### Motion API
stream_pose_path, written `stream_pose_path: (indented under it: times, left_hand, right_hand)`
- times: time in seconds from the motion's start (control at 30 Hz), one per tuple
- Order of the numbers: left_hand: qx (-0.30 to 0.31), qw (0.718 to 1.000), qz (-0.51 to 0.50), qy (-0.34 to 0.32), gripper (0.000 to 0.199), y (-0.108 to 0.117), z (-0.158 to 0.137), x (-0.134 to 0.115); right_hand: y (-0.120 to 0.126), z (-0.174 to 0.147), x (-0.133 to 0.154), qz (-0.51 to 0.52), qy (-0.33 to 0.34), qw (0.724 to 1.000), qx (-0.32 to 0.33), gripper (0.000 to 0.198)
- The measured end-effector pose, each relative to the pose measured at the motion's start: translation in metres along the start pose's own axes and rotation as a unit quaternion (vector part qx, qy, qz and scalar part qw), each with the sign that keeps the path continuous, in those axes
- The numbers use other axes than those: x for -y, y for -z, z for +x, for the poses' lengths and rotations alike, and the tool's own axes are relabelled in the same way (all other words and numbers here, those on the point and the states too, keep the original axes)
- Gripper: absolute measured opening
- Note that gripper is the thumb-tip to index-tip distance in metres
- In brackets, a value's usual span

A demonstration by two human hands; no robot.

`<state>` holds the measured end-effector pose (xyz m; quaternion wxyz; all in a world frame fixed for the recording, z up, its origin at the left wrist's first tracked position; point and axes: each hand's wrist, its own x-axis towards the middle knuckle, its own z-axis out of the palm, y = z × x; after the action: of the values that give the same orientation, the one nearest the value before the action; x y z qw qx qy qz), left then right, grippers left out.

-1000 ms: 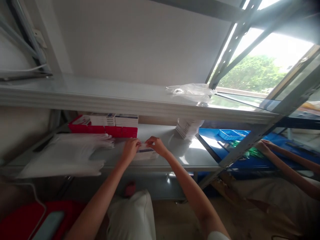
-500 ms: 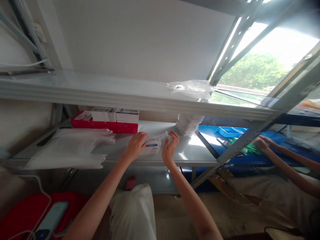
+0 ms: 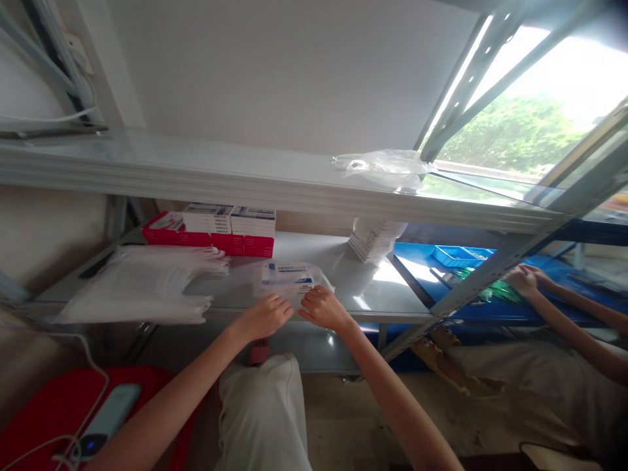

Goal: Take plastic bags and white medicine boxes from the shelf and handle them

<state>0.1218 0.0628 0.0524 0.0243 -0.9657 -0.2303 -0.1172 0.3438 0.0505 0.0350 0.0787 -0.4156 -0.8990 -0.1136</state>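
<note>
A clear plastic bag surrounds a small stack of white boxes with blue print on the lower grey shelf. At the near side of the stack, my left hand is closed, its fingers pinching the bag's near edge. Close beside it, my right hand is closed on the same edge, thumb and fingers together. The bag's edge between the two hands is mostly hidden by the fingers.
Left of the bag lies a pile of white plastic bags. Red and white boxes stand behind, with a wrapped white stack to the right. An upper shelf overhangs. A co-worker's hands are at the blue table on the right.
Both hands have come nearer to me and closer together, from the sides of the bagged boxes to the bag's near edge. The boxes' printed top now shows.
</note>
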Motion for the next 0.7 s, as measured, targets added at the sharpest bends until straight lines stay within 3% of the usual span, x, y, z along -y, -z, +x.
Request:
stream_pose_path:
  times: [0.07,0.13,0.23,0.3,0.47,0.57,0.63,0.7]
  left_hand:
    - [0.034,0.997,0.044,0.061,0.03,-0.008,-0.004,0.001]
    - [0.039,0.983,0.085,0.16,0.032,-0.017,-0.009,0.008]
    - [0.009,0.954,0.085,0.288,0.034,-0.03,-0.018,0.021]
    - [-0.037,0.941,0.056,0.333,0.037,-0.039,-0.021,0.027]
    - [-0.213,0.914,-0.061,0.34,0.056,-0.054,-0.007,0.045]
    - [-0.271,0.885,-0.163,0.342,0.05,-0.055,0.012,0.061]
    - [-0.282,0.853,-0.244,0.365,0.039,-0.054,0.026,0.072]
    - [-0.289,0.795,-0.352,0.401,0.027,-0.053,0.038,0.082]
  right_hand:
    - [-0.006,-0.009,0.0,0.019,-0.059,0.998,0.033,0.035]
    - [-0.012,-0.014,-0.003,0.04,-0.172,0.984,0.032,0.035]
    - [-0.02,-0.011,-0.006,0.096,-0.327,0.94,-0.013,0.034]
    - [-0.024,-0.003,-0.006,0.133,-0.377,0.914,-0.063,0.035]
    - [-0.027,0.025,-0.006,0.168,-0.424,0.867,-0.201,0.035]
    - [-0.033,0.038,-0.02,0.25,-0.416,0.84,-0.244,0.035]
    - [-0.038,0.045,-0.033,0.375,-0.41,0.796,-0.241,0.037]
    - [-0.042,0.051,-0.045,0.488,-0.406,0.741,-0.216,0.04]
